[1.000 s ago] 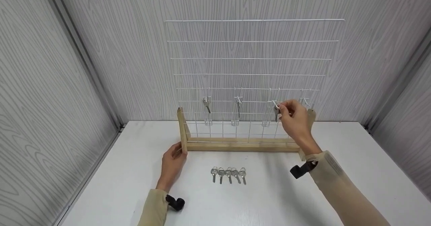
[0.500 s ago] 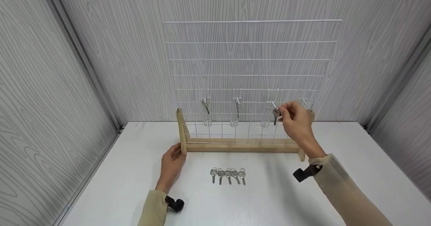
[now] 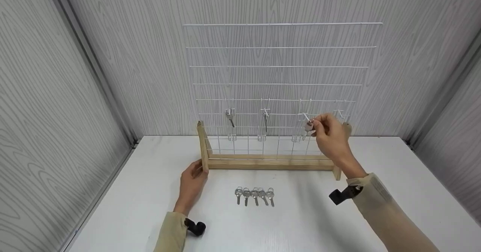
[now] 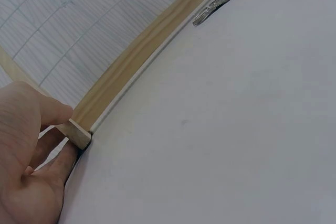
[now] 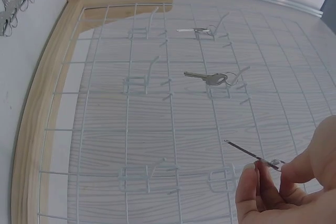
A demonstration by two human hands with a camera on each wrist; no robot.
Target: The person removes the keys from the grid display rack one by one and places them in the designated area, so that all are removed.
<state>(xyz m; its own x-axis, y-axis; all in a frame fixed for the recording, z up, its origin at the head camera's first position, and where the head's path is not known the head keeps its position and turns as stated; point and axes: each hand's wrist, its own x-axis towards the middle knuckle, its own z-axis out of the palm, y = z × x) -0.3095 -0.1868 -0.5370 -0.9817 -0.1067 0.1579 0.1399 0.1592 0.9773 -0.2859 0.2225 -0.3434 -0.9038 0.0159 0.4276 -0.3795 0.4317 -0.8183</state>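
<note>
A white wire grid rack (image 3: 278, 83) stands in a wooden base, with wire hooks on its lower part. My left hand (image 3: 192, 184) grips the base's left upright (image 3: 203, 147) near its bottom end; the left wrist view shows thumb and fingers on either side of the wood (image 4: 79, 134). At the third upper hook (image 3: 306, 116), my right hand (image 3: 332, 137) pinches a key (image 3: 309, 126) by its ring end. In the right wrist view that key (image 5: 251, 153) points away from the fingertips. Whether its ring is around the hook cannot be told.
Two keys hang from hooks to the left, one key (image 3: 230, 117) on the first and another key (image 3: 266, 120) on the second. Several ringed keys (image 3: 254, 195) lie in a row on the white table (image 3: 240, 229). Grey wood-grain panels (image 3: 112, 56) enclose the table.
The right hand has drawn slightly to the right and down by the third hook, and the key in its fingers has turned. The left hand stays on the wooden upright.
</note>
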